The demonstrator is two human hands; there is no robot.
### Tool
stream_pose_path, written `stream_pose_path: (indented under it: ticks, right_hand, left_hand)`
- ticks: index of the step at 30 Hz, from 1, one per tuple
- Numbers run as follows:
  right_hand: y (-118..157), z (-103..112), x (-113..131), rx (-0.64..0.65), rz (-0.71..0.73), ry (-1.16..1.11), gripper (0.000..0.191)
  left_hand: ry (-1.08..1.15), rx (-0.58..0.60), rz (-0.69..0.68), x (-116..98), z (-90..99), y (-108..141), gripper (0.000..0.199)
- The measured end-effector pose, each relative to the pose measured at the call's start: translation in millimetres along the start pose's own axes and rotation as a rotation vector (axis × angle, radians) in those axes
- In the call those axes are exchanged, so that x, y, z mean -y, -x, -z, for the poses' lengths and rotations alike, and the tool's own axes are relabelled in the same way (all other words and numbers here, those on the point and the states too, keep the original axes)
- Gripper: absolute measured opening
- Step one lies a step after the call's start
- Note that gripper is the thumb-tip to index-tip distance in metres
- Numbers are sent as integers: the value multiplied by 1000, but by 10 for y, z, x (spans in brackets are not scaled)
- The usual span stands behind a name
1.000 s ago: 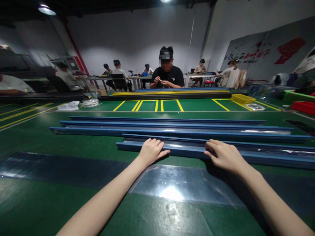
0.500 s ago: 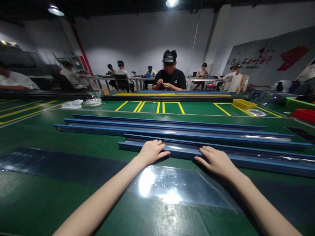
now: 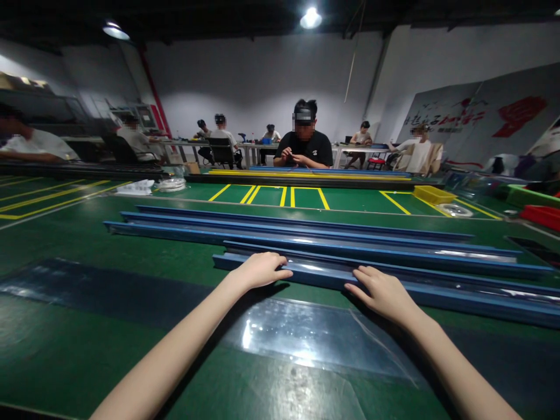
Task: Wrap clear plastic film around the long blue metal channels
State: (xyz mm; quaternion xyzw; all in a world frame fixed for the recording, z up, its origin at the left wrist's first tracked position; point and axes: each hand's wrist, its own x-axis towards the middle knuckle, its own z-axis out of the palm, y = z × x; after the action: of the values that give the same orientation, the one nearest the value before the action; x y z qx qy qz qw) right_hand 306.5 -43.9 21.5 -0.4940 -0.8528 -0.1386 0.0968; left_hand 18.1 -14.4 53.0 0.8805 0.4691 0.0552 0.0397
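Observation:
A long blue channel profile (image 3: 324, 276) lies across the green table, its near wall toward me. My left hand (image 3: 261, 270) is closed over that near wall close to the profile's left end, fingers over the top edge and thumb along the front face. Further right, my right hand (image 3: 381, 290) grips the same wall with its fingertips inside the channel and its thumb in front. Just below the hands lies a shiny transparent film strip (image 3: 315, 332), partly hidden by my forearms.
Behind the held profile lie more blue channel profiles (image 3: 196, 232). A dark strip (image 3: 100, 289) runs to the left. Farther back are a yellow tray (image 3: 432, 193), a white coil (image 3: 171, 185) and a red bin (image 3: 542, 216). A person in black (image 3: 303, 149) sits opposite.
My left hand has shifted slightly left along the profile's wall. My right hand stays at about the same place on it. The camera view has tilted up slightly.

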Motion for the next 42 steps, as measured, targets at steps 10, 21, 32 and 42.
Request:
stream_pose_path:
  ticks: [10,21,32,42]
  right_hand:
    - [5,-9,-9,-15,-1,-1,36]
    - [30,-54,-51,-5,-28,52,38]
    - [-22,-93,-178,204,-173,-70,53]
    - [-404,8,244,243,24,-172,41]
  left_hand:
    - [-187,-112,57,301,-72,268,23]
    - [-252,-227,77,533,-216,448,27]
    - [-273,-200,97,513,-220,482,27]
    - [-261,-193,118,483,-208,488,26]
